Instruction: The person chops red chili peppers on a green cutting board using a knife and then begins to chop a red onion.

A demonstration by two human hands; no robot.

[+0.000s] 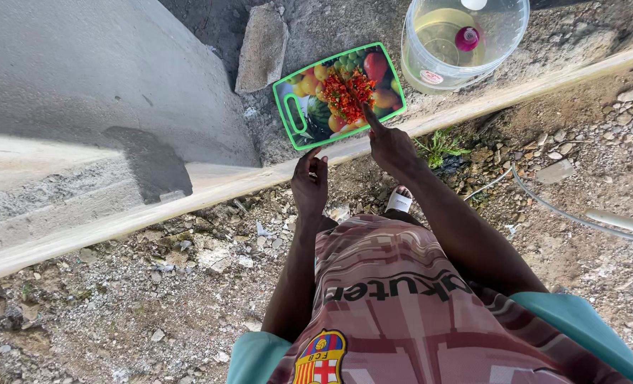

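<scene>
Green-rimmed plastic cutting board (295, 107), printed with fruit, lies on a rough concrete surface (82, 71). A heap of chopped red and orange pieces (346, 92) sits on the middle of the board. Right hand (389, 146): closed around a knife (364, 107) whose tip reaches into the heap just ahead of the knuckles. Left hand (309, 181): fingers curled, held just short of the board's near edge, beside the right hand; whether it holds anything cannot be told. Beyond the right hand, just past the board: clear plastic bucket (505, 43) holding yellowish liquid and a small pink-capped bottle (467, 38). Beyond the left hand, touching the board's far corner: flat grey stone (261, 50). Beneath the wrists: pale concrete curb (153, 206), gravel (153, 299), a white sandal (399, 200). Off to the right: grey hose (572, 217).
</scene>
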